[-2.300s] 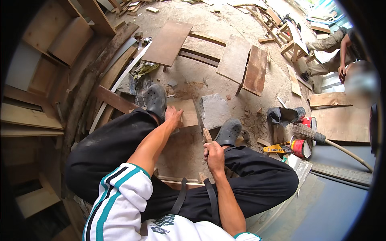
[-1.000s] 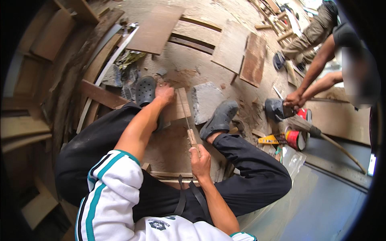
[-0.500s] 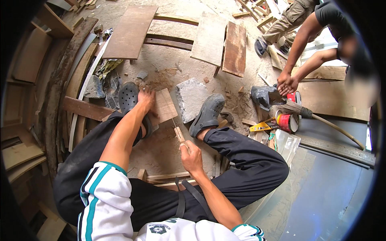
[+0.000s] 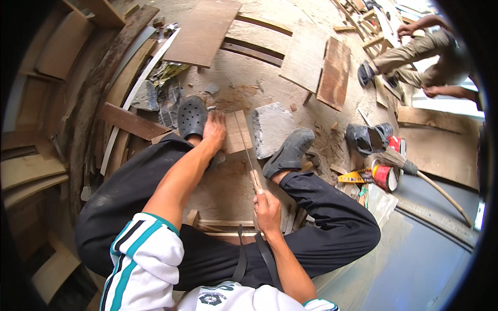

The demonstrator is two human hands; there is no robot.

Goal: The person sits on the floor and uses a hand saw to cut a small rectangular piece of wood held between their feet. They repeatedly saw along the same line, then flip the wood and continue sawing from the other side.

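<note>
My right hand (image 4: 268,211) is closed round the wooden handle of a handsaw (image 4: 255,179). Its thin blade reaches away from me, over a small light-brown wooden board (image 4: 238,130). On that board's left edge rests my left hand (image 4: 215,130), fingers pointing away from me, pinning it low between my feet. A dark clog (image 4: 192,118) on my left foot touches or nearly touches this hand; the board's underside is hidden. Right of the board lies a rough grey concrete block (image 4: 271,129), beside my other clog (image 4: 290,150).
Plank benches (image 4: 202,33) stand ahead. Timber offcuts (image 4: 122,85) and cabinet frames line the left. At right are a black bag (image 4: 360,139), a broom (image 4: 410,167), a red can (image 4: 384,177) and a grey sheet (image 4: 415,249). Another person (image 4: 423,54) is at far right.
My view has swung left, so things sit farther right. The saw handle is slightly farther from the board and more blade shows. The other person has moved back from the bag, hands now apart.
</note>
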